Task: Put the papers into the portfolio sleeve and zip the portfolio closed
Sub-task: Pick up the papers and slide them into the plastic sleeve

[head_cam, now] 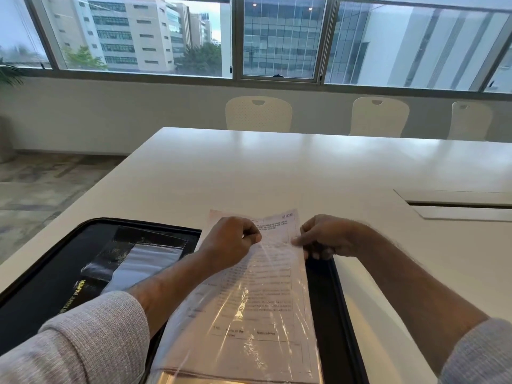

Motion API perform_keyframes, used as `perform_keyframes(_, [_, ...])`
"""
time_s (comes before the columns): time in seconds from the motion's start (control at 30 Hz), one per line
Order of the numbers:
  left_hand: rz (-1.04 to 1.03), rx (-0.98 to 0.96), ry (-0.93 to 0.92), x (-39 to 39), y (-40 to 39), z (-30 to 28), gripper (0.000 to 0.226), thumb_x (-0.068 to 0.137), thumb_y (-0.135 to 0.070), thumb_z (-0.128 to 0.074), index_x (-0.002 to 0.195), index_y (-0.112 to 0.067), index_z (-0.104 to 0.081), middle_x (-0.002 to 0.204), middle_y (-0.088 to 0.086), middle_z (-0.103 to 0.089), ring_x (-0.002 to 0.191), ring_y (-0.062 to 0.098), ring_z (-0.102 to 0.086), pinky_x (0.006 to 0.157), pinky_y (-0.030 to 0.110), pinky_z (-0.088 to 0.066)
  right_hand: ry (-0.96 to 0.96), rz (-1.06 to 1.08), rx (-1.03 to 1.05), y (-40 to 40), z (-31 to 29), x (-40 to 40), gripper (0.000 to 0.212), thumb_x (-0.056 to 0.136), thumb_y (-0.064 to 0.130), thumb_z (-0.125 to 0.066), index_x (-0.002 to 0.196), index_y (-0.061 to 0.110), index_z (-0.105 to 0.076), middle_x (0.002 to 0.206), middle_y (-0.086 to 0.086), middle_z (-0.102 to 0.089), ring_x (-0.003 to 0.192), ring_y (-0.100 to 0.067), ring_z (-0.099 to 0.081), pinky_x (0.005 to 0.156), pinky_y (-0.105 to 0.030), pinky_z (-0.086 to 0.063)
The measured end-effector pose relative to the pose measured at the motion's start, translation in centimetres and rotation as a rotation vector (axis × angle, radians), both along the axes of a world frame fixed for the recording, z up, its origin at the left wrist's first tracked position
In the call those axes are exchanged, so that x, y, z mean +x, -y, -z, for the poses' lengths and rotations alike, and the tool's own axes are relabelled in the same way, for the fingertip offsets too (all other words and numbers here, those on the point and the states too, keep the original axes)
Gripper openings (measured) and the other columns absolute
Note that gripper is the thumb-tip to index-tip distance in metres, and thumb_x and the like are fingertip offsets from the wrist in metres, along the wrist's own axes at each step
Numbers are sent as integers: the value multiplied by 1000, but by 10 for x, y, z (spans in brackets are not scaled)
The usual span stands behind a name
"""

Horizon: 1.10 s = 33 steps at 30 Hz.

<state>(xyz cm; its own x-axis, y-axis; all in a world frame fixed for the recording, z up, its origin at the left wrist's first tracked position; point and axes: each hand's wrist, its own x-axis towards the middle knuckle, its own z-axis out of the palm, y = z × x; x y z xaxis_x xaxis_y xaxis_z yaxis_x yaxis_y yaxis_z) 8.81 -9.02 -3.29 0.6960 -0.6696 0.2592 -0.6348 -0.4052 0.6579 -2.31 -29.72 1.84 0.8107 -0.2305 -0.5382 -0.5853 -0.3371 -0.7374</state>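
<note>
Both hands are pinching: my left hand point(231, 239) and right hand point(322, 236) are holding the clear plastic sleeve point(246, 314) mouth w/ printed white papers point(279, 231) mostly in, top poking out. Black zip portfolio point(50, 275) is lying open, unzipped.

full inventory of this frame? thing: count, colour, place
papers: stack, count unclear, white, printed, partly inside the sleeve
sleeve: 1, clear plastic, over the portfolio's right half
portfolio: 1, black, open flat at the table's near edge
zip pouch: 1, clear, on the portfolio's left half
table: 1, white
chairs: 3, cream, far side of the table
windows: along the far wall
left hand: pinches the sleeve's top edge
right hand: pinches the sleeve's top right edge
</note>
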Motion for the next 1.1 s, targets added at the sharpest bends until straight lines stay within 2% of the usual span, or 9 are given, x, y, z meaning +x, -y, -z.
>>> perform_keyframes(0.13, [-13, -10, 9, -1, 1, 0, 7, 86, -18, -74, 82, -23, -77, 73, -20, -67, 76, -12, -60, 62, 2, -42, 131, 155, 21, -5, 4, 1, 30, 92, 25, -64, 101, -3, -67, 84, -14, -74, 57, -16, -58, 48, -25, -39])
perform_keyframes(0.23, [-12, -5, 8, -2, 1, -1, 5, 86, -19, -73, 84, -21, -77, 75, -17, -69, 71, -6, -62, 61, 5, -42, 201, 259, 21, -7, 11, 4, 18, 93, 17, -61, 97, 0, -67, 83, -12, -76, 54, -15, -57, 44, -22, -39])
perform_keyframes(0.37, [-24, 1, 1, -4, 0, -1, 5, 87, -19, -73, 84, -21, -77, 76, -18, -69, 71, -4, -63, 63, 8, -43, 88, 87, -43, 0, 8, 0, 14, 89, 13, -66, 87, -1, -69, 69, -8, -70, 48, -12, -50, 41, -22, -32])
perform_keyframes(0.47, [-13, 15, -27, -7, 2, 0, 5, 86, -18, -73, 84, -20, -77, 80, -14, -72, 74, -1, -64, 71, 20, -52, 15, -61, -58, 7, 2, -5, 18, 88, 17, -68, 90, -1, -71, 65, -8, -64, 47, -12, -47, 45, -24, -28])
perform_keyframes(0.6, [-13, 9, -35, -7, 3, 0, 6, 87, -18, -72, 86, -20, -77, 81, -14, -71, 77, 2, -65, 74, 23, -54, 100, 70, 7, 5, 2, -4, 21, 89, 21, -67, 90, 1, -73, 70, -12, -69, 47, -13, -50, 40, -22, -28])
perform_keyframes(0.7, [-1, 5, -29, -7, 3, 0, 5, 87, -18, -72, 87, -20, -77, 80, -15, -70, 77, 2, -65, 74, 22, -54, 180, 193, 0, -1, 9, -1, 18, 91, 15, -63, 92, -2, -71, 73, -13, -68, 45, -12, -48, 39, -22, -28])
perform_keyframes(0.93, [-15, -17, 8, -7, 3, 1, 5, 87, -19, -73, 87, -19, -77, 73, -20, -65, 73, -3, -63, 65, 14, -45, -1, -18, -93, 7, 3, -5, 27, 87, 16, -68, 97, -9, -67, 71, -10, -61, 49, -13, -45, 49, -27, -28])
perform_keyframes(1.03, [-17, -9, 2, -7, 4, 1, 5, 87, -19, -72, 87, -20, -77, 72, -22, -64, 72, -5, -61, 64, 13, -44, 161, 134, -110, 1, 6, -2, 19, 87, 17, -69, 96, 0, -69, 80, -11, -66, 53, -14, -51, 47, -26, -32])
perform_keyframes(1.1, [-19, 5, -4, -8, 4, 0, 5, 87, -21, -72, 87, -21, -77, 74, -20, -65, 73, -3, -61, 65, 17, -46, 315, 190, -153, -7, 10, 1, 30, 86, 28, -70, 107, 8, -63, 96, -8, -67, 68, -16, -60, 53, -25, -41])
